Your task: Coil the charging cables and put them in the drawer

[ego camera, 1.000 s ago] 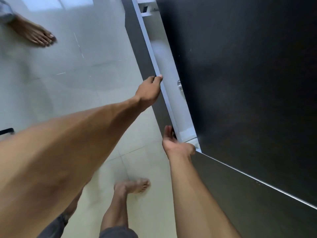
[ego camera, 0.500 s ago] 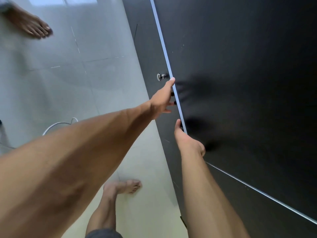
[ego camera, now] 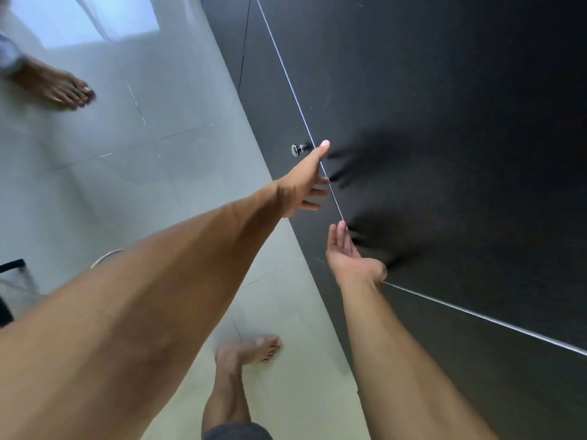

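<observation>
The drawer [ego camera: 279, 128] is pushed in, its dark front flush under the black tabletop [ego camera: 444, 138], with a round metal knob [ego camera: 298, 149] sticking out. My left hand [ego camera: 306, 182] is open with straight fingers at the table's front edge, just right of the knob. My right hand [ego camera: 347, 254] is open, palm turned up, fingertips at the same edge a little nearer to me. No charging cable lies in either hand. A thin white cable [ego camera: 106, 257] curves on the floor, mostly hidden behind my left forearm.
Pale floor tiles [ego camera: 143, 169] lie to the left of the cabinet. My bare foot [ego camera: 254, 349] stands near the cabinet base. Another person's bare foot [ego camera: 58, 87] is at the far left. A dark frame [ego camera: 12, 281] shows at the left edge.
The drawer was open a second ago and is now shut. Both hands went in with its front and have eased back from the edge, fingers straight.
</observation>
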`<action>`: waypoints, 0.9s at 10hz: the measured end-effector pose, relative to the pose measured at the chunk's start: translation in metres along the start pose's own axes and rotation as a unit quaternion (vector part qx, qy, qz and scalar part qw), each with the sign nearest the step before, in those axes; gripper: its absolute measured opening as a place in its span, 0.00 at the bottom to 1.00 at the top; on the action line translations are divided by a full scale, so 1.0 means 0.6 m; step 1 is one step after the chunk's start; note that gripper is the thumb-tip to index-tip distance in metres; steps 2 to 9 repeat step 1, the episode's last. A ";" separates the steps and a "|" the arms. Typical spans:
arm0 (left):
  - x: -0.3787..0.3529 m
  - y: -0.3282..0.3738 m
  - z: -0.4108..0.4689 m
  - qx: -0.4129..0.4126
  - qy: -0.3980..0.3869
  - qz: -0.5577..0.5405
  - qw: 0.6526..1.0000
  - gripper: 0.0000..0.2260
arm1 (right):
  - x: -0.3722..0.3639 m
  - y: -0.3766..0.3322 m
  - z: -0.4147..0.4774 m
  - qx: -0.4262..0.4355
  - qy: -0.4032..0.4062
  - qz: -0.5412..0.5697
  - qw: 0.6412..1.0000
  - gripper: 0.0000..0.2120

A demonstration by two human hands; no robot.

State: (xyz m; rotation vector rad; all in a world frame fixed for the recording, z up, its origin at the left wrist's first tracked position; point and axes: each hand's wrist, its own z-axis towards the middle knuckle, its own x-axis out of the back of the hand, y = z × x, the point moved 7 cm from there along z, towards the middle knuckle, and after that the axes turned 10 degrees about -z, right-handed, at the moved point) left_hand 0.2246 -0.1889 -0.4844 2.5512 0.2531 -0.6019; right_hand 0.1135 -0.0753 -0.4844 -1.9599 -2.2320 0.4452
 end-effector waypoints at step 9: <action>-0.011 0.000 -0.024 -0.023 0.021 -0.032 0.999 0.25 | -0.019 -0.008 -0.026 0.008 -0.018 -0.099 0.995 0.27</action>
